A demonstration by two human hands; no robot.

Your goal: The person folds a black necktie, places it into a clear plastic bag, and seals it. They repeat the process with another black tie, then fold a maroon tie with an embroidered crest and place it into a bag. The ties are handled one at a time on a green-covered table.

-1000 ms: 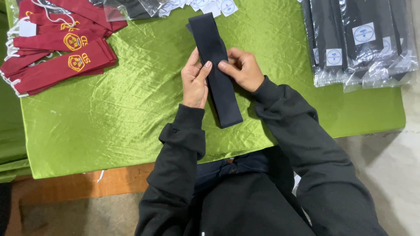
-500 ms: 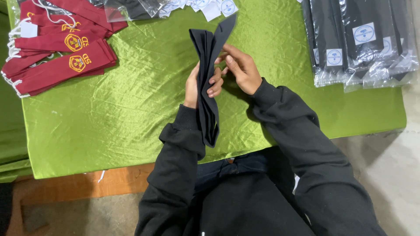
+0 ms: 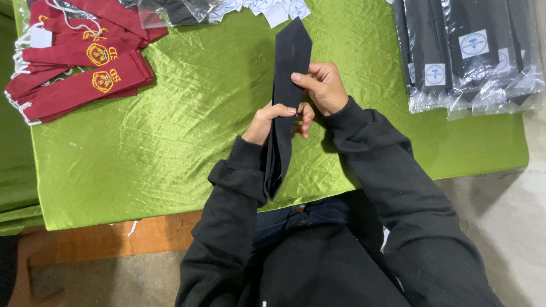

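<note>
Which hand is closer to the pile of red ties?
Left. The left hand holds the black tie on the side facing the red ties; the right hand grips it farther away from them.

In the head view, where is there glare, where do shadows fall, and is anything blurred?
Head view: sharp overall; sheen on the wrinkled green cloth and glare on the plastic-wrapped dark packs; soft shadows beside the dark tie and under the right hand and left hand.

Tie (image 3: 287,85) on cloth (image 3: 170,142), emblem ties (image 3: 85,68) left, bagged ties (image 3: 466,51) right.
</note>
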